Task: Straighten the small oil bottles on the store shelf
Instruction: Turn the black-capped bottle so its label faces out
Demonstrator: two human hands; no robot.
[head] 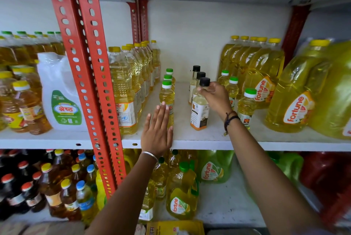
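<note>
Three small black-capped oil bottles stand in a row running back on the white shelf [190,140]. My right hand [215,97] pinches the neck of the front black-capped bottle [199,113], which stands upright. To the left is a row of three small green-capped bottles; my left hand [157,130], flat with fingers together, rests against the front green-capped bottle [166,95] and holds nothing. Three more small green-capped bottles [247,105] stand to the right of my right wrist.
Tall yellow-capped oil bottles [123,90] line the left side beside a red perforated upright [91,75]. Large Fortune oil jugs [296,90] crowd the right. A white jug [60,94] sits further left. The lower shelf holds several bottles and jugs.
</note>
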